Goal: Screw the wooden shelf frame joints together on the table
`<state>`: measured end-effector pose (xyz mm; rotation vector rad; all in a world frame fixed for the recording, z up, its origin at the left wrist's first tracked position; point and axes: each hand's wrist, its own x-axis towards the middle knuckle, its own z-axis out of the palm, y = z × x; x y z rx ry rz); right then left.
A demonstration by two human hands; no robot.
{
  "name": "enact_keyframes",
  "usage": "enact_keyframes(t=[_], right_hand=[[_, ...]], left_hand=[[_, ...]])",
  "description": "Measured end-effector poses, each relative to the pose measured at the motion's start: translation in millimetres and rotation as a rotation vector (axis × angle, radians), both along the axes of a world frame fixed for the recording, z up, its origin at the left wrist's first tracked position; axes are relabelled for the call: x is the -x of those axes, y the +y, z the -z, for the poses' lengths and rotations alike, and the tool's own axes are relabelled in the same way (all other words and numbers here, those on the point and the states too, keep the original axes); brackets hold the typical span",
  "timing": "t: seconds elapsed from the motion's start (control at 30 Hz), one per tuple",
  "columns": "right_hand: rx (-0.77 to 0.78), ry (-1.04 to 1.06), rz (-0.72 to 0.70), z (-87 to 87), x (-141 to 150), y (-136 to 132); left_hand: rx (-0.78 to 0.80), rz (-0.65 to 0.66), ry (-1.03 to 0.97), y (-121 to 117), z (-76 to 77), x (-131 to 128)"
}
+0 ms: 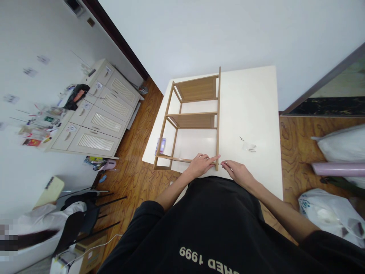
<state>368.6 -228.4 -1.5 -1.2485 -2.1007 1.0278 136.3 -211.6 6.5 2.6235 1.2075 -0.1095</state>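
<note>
A light-brown wooden shelf rack [218, 125] lies on its side on the white table, its slatted shelves between the side frames. My left hand [199, 164] grips it at the near right corner, around the end rail, with the index finger stretched across the long side post. Just right of that post, my right hand [235, 170] is closed in a pinch against its outer face. Between those fingertips is something thin and small, too small to name. Small metal pieces and a clear plastic bag [249, 146] lie on the table to the right.
The white table [256, 99] stands against the wall. A blue-and-white packet [161, 146] lies by the rack's left side. A white cabinet [94, 114] loaded with clutter stands at left; a seated person [48, 220] is below it. White bags [327, 213] and a pink roll [339, 168] lie at right.
</note>
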Motion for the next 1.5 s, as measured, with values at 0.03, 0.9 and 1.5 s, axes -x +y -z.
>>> enact_keyframes(t=[0.03,0.9,1.5], right_hand=[[0.014,0.012,0.011,0.0,-1,-2],[0.642,0.757,0.754,107.2,-98,65],[0.506,-0.245,0.596,131.9,-85,170]], left_hand=[[0.0,-0.001,0.0,0,-0.2,0],[0.17,-0.288,-0.259,-6,-28.3,-14],[0.151,-0.191,-0.157,-15,-29.7,1]])
